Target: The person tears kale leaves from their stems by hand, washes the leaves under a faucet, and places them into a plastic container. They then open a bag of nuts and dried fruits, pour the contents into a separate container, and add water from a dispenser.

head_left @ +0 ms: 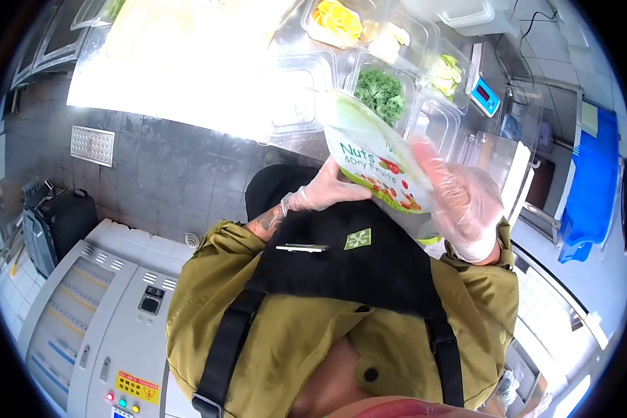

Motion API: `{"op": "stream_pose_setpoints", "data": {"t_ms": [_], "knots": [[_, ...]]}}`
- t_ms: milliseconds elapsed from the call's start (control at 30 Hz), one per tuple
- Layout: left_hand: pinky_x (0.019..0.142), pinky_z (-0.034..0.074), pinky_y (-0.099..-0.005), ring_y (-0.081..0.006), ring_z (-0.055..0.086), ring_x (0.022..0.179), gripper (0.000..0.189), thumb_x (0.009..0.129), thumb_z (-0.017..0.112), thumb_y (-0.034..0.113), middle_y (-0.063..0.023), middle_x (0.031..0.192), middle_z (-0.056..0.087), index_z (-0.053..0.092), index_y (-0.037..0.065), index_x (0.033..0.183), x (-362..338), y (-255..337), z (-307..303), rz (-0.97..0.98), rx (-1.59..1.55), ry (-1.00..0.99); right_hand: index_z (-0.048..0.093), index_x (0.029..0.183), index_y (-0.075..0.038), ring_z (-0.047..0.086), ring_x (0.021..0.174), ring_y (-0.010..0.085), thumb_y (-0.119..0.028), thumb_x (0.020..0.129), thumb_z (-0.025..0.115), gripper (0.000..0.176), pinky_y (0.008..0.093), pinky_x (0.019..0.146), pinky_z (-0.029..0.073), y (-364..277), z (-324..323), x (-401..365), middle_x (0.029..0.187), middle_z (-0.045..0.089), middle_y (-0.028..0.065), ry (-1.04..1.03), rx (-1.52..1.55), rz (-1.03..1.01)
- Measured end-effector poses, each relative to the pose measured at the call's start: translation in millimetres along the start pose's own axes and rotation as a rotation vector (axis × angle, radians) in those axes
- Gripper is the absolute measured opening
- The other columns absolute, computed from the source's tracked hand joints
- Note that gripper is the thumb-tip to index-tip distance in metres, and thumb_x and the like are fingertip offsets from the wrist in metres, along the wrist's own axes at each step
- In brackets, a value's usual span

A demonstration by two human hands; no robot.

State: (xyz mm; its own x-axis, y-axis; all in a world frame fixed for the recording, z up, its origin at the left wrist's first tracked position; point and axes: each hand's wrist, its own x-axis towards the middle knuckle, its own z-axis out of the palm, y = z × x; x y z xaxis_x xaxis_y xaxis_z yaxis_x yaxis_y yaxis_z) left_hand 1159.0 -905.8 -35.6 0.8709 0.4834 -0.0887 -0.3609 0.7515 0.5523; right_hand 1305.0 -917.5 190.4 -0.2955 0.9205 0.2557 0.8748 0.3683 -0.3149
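Observation:
A white and green pouch printed "Nuts & Dry Fruits" [373, 160] is held upright, slightly tilted, in front of the black apron. My left hand [327, 189], in a clear glove, grips its lower left edge, with the fingers partly behind it. At the pouch's right side is my right hand [467, 202], also gloved, its fingers closed around that edge and slightly blurred. Just beyond the pouch, a clear container of curly green leaves [380, 96] stands on the counter. The pouch's top reaches over an empty-looking clear container [296, 94].
Clear containers hold orange slices [338, 19] and pale green slices [446, 75] at the back. A blue-framed scale display [485, 97] is at the right. A very bright work surface [174, 63] spans the upper left. A grey cabinet [129, 320] stands lower left.

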Motion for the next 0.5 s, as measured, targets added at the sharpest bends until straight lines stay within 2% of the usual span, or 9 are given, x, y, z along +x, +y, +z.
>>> {"op": "stream_pose_setpoints", "data": {"t_ms": [33,67,100,167,300,333,433,467,500], "knots": [[0.101,0.039,-0.0367,-0.0171,0.047,0.119,0.067,0.078,0.072,0.008,-0.0067,0.130,0.048,0.036,0.004,0.135,-0.3,-5.1,-8.0,-0.026,-0.038,0.005,0.063,0.118,-0.003,0.056,0.051,0.0184,0.007,0.059,0.066,0.059,0.0288,0.044,0.043,-2.1,-2.6,3.2,0.072,0.062,0.0068,-0.055,-0.022,0.010],[0.102,0.038,-0.0371,-0.0174,0.047,0.119,0.065,0.081,0.070,0.012,-0.0071,0.132,0.047,0.036,0.004,0.136,-0.3,-11.6,-15.5,-0.053,-0.076,0.009,0.064,0.115,-0.002,0.055,0.051,0.0196,0.010,0.057,0.064,0.060,0.0298,0.046,0.043,-6.4,-6.8,-0.2,0.067,0.060,0.0066,-0.128,-0.039,0.036],[0.105,0.033,-0.0374,-0.0185,0.045,0.122,0.062,0.087,0.061,0.026,-0.0081,0.136,0.045,0.034,0.002,0.138,1.7,-7.0,-12.7,-0.040,-0.179,0.000,0.066,0.113,-0.003,0.054,0.050,0.0196,0.010,0.056,0.065,0.058,0.0298,0.046,0.042,-8.3,-8.1,-3.0,0.065,0.058,0.0061,-0.148,-0.032,0.046],[0.106,0.031,-0.0373,-0.0194,0.042,0.125,0.062,0.090,0.056,0.032,-0.0095,0.135,0.046,0.033,0.000,0.138,-7.1,10.0,-11.2,0.020,-0.212,-0.018,0.069,0.108,-0.005,0.051,0.049,0.0195,0.010,0.054,0.065,0.056,0.0297,0.046,0.040,-12.2,-10.7,-8.6,0.061,0.055,0.0051,-0.189,-0.017,0.068],[0.107,0.028,-0.0364,-0.0170,0.041,0.124,0.060,0.094,0.048,0.036,-0.0105,0.136,0.042,0.033,-0.001,0.138,-19.3,23.3,-12.6,-0.052,0.317,0.020,0.070,0.105,-0.007,0.048,0.046,0.0179,0.007,0.056,0.068,0.051,0.0286,0.044,0.037,-22.0,-3.1,-30.5,0.056,0.050,0.0036,0.006,0.075,0.149],[0.106,0.029,-0.0353,-0.0167,0.040,0.123,0.062,0.092,0.054,0.024,-0.0099,0.135,0.041,0.026,0.000,0.141,-21.3,32.2,-10.2,0.036,0.462,-0.053,0.070,0.106,-0.009,0.047,0.045,0.0174,0.007,0.056,0.068,0.053,0.0288,0.043,0.037,-22.9,-0.4,-35.6,0.056,0.050,0.0029,0.071,0.101,0.173],[0.105,0.031,-0.0345,-0.0178,0.039,0.124,0.073,0.085,0.061,0.008,-0.0096,0.134,0.041,0.018,0.002,0.144,-18.2,42.3,13.1,0.106,0.217,0.154,0.073,0.101,-0.009,0.049,0.045,0.0170,0.009,0.060,0.069,0.044,0.0275,0.043,0.038,-28.6,2.6,-48.9,0.059,0.055,0.0040,0.170,0.121,0.270],[0.104,0.032,-0.0341,-0.0183,0.038,0.125,0.086,0.078,0.066,-0.002,-0.0094,0.135,0.039,0.013,0.004,0.145,-16.0,46.8,14.0,0.127,0.084,0.169,0.073,0.100,-0.008,0.049,0.045,0.0169,0.009,0.062,0.069,0.043,0.0274,0.043,0.038,-28.6,5.2,-54.3,0.059,0.056,0.0041,0.191,0.114,0.272],[0.105,0.032,-0.0344,-0.0182,0.038,0.126,0.093,0.078,0.064,-0.004,-0.0101,0.139,0.036,0.004,0.006,0.148,-14.0,47.4,11.4,0.176,0.132,0.161,0.073,0.100,-0.008,0.049,0.045,0.0168,0.010,0.063,0.070,0.041,0.0273,0.042,0.037,-28.3,7.1,-59.3,0.059,0.056,0.0042,0.211,0.106,0.273]]}}
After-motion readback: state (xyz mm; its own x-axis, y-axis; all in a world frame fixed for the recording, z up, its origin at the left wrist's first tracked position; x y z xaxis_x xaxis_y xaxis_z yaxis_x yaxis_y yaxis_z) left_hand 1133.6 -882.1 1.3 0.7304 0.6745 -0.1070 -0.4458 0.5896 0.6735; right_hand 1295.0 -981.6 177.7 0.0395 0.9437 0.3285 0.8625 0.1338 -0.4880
